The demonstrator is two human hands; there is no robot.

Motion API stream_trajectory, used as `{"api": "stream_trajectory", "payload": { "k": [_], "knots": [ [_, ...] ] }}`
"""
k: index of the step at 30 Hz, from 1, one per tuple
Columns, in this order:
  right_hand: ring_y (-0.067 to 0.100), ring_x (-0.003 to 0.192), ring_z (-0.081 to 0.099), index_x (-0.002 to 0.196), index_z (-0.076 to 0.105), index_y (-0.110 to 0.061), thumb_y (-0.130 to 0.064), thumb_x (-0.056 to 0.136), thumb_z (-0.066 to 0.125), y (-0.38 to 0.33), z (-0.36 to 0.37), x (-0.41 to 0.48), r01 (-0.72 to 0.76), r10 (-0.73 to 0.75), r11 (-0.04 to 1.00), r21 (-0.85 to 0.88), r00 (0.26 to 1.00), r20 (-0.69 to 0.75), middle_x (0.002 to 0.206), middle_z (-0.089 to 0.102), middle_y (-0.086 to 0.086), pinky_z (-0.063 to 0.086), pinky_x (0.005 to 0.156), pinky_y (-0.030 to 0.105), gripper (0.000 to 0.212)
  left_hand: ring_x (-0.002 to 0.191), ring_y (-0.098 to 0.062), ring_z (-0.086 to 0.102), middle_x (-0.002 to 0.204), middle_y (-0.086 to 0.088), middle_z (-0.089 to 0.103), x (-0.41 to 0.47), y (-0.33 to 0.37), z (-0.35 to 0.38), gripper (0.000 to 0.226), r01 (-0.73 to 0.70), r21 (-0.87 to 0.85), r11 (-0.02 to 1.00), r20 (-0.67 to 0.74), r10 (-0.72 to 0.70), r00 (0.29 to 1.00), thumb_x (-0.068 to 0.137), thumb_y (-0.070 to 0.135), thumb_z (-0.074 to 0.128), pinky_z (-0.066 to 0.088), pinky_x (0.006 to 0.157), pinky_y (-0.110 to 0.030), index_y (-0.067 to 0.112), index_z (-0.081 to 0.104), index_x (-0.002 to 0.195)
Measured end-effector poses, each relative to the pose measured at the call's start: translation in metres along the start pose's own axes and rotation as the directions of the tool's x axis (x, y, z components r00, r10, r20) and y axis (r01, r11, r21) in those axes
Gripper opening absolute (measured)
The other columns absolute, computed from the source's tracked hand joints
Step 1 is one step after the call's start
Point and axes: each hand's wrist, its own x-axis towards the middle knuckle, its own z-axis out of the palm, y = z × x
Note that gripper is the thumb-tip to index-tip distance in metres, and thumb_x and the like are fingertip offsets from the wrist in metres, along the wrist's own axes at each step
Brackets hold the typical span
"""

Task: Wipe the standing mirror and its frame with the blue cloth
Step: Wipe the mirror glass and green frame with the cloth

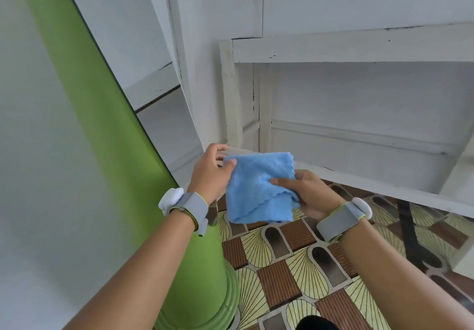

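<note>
Both hands, left hand (pixel 210 173) and right hand (pixel 311 192), pinch the blue cloth (pixel 259 188) just right of the mirror (pixel 154 78) (soft, light, I think); folding it gives firmer hold.

White panelled walls (pixel 359 3), patterned floor (pixel 295 265).

The blue cloth (pixel 259 188) hides the fingers of the right hand (pixel 311 193) beneath it. The mirror (pixel 143 73) runs out past the top edge, and a dark shape (pixel 316 323) is cut off at the bottom edge
</note>
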Motion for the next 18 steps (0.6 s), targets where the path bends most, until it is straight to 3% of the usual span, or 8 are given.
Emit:
{"api": "stream_trajectory", "payload": {
  "k": [2,8,10,12,16,18],
  "knots": [
    [0.019,0.056,0.065,0.095,0.066,0.004,-0.011,0.094,0.068,-0.005,0.006,0.006,0.028,-0.023,0.997,0.07,0.997,-0.072,0.076,0.068,0.015,0.053,0.049,0.026,0.015,0.092,-0.012,0.062,0.12,0.005,0.058,-0.008,0.008,-0.013,0.035,-0.105,0.129,0.986,-0.057,0.113,0.992,0.094,0.022,0.066,0.041,0.076,-0.019,0.026,0.058,0.128],
    [0.03,0.097,0.073,0.121,0.064,-0.004,-0.015,0.1,0.06,-0.01,0.04,0.043,0.095,-0.067,0.975,0.2,0.988,-0.142,0.113,0.073,0.018,0.062,0.074,0.043,0.024,0.102,-0.012,0.065,0.12,0.007,0.06,-0.034,0.048,-0.067,0.033,-0.343,0.191,0.92,-0.16,0.374,0.914,0.09,0.024,0.068,0.054,0.091,-0.037,0.031,0.062,0.122],
    [0.033,0.107,0.071,0.124,0.063,-0.007,-0.016,0.101,0.059,-0.013,0.061,0.056,0.116,-0.095,0.976,0.182,0.988,-0.12,0.12,0.072,0.017,0.06,0.09,0.051,0.025,0.101,-0.012,0.064,0.118,0.009,0.059,-0.041,0.056,-0.086,0.033,-0.365,0.197,0.91,-0.225,0.405,0.886,0.088,0.025,0.066,0.055,0.09,-0.04,0.031,0.062,0.12],
    [0.034,0.108,0.071,0.118,0.066,-0.011,-0.017,0.102,0.058,-0.016,0.086,0.065,0.148,-0.134,0.981,0.125,0.985,-0.112,0.119,0.072,0.016,0.057,0.096,0.054,0.019,0.101,-0.013,0.063,0.118,0.009,0.06,-0.045,0.059,-0.103,0.031,-0.364,0.231,0.902,-0.301,0.422,0.855,0.088,0.024,0.065,0.055,0.089,-0.038,0.03,0.062,0.118],
    [0.035,0.105,0.071,0.105,0.067,-0.015,-0.02,0.101,0.057,-0.026,0.132,0.079,0.202,-0.195,0.978,0.041,0.97,-0.144,0.112,0.072,0.018,0.056,0.092,0.056,0.012,0.1,-0.016,0.058,0.116,0.004,0.055,-0.046,0.054,-0.132,0.033,-0.349,0.338,0.874,-0.458,0.477,0.751,0.087,0.015,0.068,0.05,0.092,-0.032,0.021,0.062,0.118],
    [0.03,0.098,0.07,0.101,0.067,-0.017,-0.027,0.099,0.056,-0.029,0.149,0.085,0.237,-0.243,0.969,-0.062,0.962,-0.126,0.101,0.071,0.012,0.055,0.091,0.057,0.015,0.11,-0.022,0.054,0.119,0.0,0.05,-0.04,0.045,-0.141,0.042,-0.303,0.383,0.873,-0.558,0.48,0.677,0.084,0.021,0.071,0.046,0.099,-0.037,0.016,0.058,0.124]
  ]
}}
